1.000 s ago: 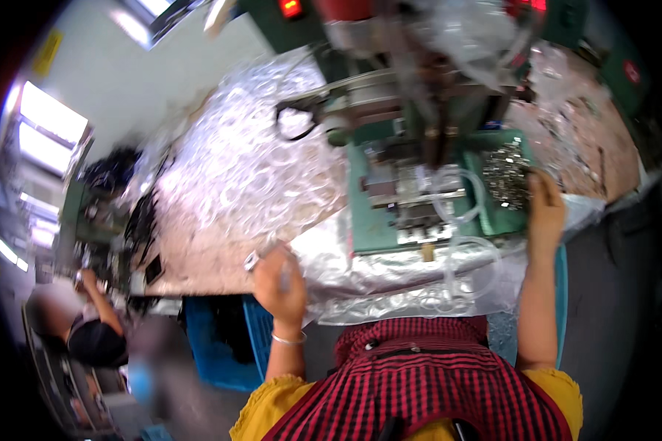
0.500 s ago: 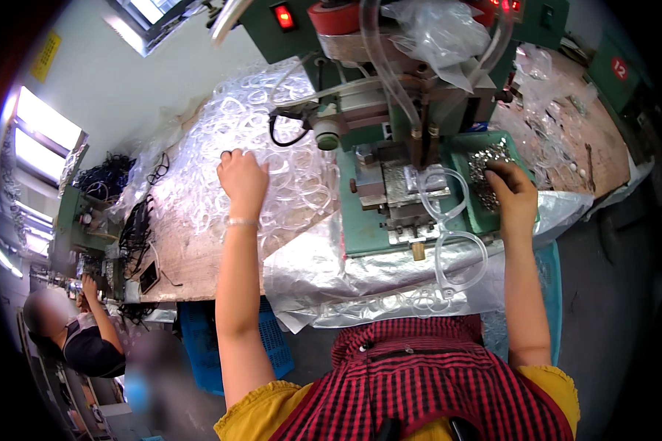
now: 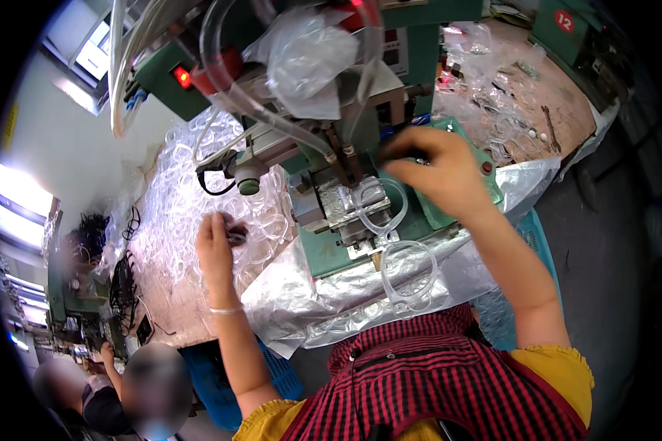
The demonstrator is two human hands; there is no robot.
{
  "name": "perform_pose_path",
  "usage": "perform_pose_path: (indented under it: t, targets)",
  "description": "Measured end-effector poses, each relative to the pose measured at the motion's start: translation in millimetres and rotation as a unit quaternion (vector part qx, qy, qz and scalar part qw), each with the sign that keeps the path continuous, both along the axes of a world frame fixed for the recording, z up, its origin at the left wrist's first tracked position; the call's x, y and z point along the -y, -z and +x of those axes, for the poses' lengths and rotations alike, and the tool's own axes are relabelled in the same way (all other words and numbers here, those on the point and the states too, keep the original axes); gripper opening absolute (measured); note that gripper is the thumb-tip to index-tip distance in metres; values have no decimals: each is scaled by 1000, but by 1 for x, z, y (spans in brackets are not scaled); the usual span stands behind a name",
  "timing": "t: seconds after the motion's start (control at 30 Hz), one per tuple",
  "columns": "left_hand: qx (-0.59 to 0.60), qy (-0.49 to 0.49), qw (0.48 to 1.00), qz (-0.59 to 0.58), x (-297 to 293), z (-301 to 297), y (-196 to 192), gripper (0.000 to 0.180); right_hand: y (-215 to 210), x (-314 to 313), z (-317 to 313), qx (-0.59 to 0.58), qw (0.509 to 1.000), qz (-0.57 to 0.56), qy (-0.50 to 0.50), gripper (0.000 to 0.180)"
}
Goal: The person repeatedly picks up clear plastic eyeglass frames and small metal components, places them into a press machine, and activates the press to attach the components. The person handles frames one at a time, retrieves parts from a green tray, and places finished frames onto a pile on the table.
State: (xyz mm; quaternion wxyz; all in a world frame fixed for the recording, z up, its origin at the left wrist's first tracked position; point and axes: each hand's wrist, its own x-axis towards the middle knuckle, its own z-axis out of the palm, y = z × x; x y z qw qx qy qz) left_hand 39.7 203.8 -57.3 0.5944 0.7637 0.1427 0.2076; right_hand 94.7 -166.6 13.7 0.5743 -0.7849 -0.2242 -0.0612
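Daylight glared from blown-out windows (image 3: 18, 213) at left; the bench was evenly bright; fisheye edges bent and vignetted black; distant corners blurred.

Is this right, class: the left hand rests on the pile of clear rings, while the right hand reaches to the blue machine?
Not quite: the machine is green, not blue, as the head view shows. The rest holds: the left hand rests on the pile of clear rings, while the right hand reaches to the machine.
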Motion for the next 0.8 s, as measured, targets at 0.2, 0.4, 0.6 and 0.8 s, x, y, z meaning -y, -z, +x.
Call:
perform_pose_path:
  t: [0.2, 0.4, 0.6, 0.8]
  targets:
    - [72, -54, 991, -95, 57, -41, 34, 21, 21, -33, 0, -98, 978, 185, -10, 45]
    - [457, 143, 877, -28, 115, -41, -93, 14, 13, -37, -3, -145, 958, 236, -80, 53]
    - [499, 148, 854, 31, 118, -8, -87, 14, 5, -42, -29, -112, 957, 264, -47, 52]
    - [440, 269, 711, 478, 159, -21, -68, 24, 57, 24, 10, 116, 963, -174, 169, 22]
